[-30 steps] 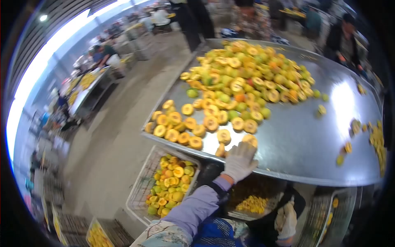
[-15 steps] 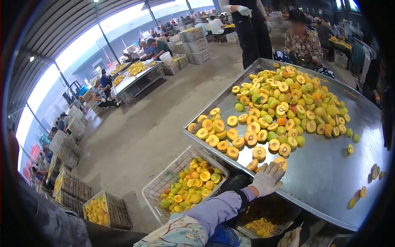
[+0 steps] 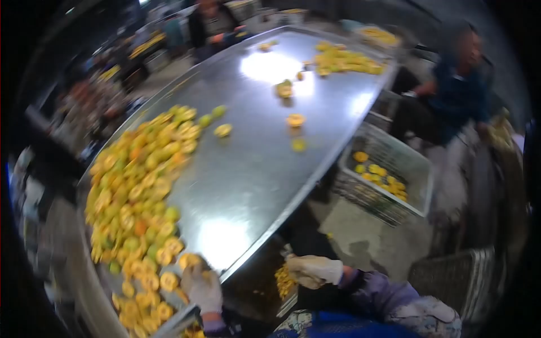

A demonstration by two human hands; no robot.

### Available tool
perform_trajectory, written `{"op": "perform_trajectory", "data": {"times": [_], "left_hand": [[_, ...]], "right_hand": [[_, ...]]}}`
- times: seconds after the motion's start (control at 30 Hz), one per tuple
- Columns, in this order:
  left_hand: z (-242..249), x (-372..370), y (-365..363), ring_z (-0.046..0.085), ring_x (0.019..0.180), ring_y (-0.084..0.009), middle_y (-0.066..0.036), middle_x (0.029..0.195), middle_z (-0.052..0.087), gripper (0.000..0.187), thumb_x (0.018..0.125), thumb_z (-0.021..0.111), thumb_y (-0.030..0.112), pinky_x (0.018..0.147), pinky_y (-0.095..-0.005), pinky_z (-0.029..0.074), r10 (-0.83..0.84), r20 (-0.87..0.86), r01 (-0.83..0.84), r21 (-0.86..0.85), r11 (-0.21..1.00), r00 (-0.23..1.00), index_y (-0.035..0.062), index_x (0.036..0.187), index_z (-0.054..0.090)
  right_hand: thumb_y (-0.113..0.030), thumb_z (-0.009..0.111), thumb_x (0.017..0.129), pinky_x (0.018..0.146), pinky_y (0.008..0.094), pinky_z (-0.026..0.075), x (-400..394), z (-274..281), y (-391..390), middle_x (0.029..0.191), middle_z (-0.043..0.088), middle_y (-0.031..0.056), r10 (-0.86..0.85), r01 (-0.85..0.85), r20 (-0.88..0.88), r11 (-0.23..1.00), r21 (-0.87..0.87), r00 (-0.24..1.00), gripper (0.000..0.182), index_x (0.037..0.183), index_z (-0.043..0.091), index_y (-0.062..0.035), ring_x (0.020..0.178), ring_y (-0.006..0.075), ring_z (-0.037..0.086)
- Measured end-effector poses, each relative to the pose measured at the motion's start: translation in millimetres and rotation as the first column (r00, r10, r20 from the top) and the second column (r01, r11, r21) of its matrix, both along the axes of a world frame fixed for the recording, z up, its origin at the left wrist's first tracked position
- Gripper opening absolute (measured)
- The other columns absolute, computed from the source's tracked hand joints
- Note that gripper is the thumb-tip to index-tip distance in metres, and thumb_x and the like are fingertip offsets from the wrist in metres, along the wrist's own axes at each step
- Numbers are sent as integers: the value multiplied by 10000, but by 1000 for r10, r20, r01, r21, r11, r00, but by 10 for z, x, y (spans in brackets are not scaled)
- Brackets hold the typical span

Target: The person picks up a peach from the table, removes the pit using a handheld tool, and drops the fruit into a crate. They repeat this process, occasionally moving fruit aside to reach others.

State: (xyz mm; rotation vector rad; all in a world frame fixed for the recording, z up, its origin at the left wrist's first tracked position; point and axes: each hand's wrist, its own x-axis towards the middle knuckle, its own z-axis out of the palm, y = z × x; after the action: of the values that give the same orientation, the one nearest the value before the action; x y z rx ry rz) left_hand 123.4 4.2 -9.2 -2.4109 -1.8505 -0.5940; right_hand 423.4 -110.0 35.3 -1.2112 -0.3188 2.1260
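My left hand (image 3: 203, 288), in a pale work glove, is at the near corner of the metal table with its fingers bent round a halved yellow peach (image 3: 189, 261); blur softens the fingertips. Beside it spreads a big heap of halved peaches (image 3: 141, 169), some cut face up with brown centres. Off the table's edge, lower and to the right, my gloved right hand (image 3: 314, 271) is closed around a small tool with a metal tip (image 3: 286, 251); its handle is hidden in the glove. Below that hand lie yellow fruit scraps (image 3: 285, 281).
The metal table (image 3: 253, 186) has a raised rim. More peach pieces (image 3: 346, 61) lie at its far end. A plastic crate (image 3: 420, 197) with some fruit stands on the right, near a seated person (image 3: 459, 90). A dark crate (image 3: 451, 281) is at lower right.
My view has swung to the right along the table. My left hand, flat and spread before, now has bent fingers at a peach half. My right hand has come further into view.
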Motion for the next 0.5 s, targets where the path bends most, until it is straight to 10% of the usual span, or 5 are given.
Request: {"op": "perform_trajectory", "data": {"times": [0.5], "left_hand": [[173, 14, 78, 473, 1187, -368, -202, 1269, 517, 609, 876, 563, 483, 1007, -473, 383, 68, -4, -68, -113, 991, 998, 28, 1278, 514]], "right_hand": [[-477, 426, 989, 295, 218, 245, -101, 17, 27, 445, 364, -41, -97, 107, -78, 986, 129, 992, 447, 792, 503, -83, 317, 50, 324]]}}
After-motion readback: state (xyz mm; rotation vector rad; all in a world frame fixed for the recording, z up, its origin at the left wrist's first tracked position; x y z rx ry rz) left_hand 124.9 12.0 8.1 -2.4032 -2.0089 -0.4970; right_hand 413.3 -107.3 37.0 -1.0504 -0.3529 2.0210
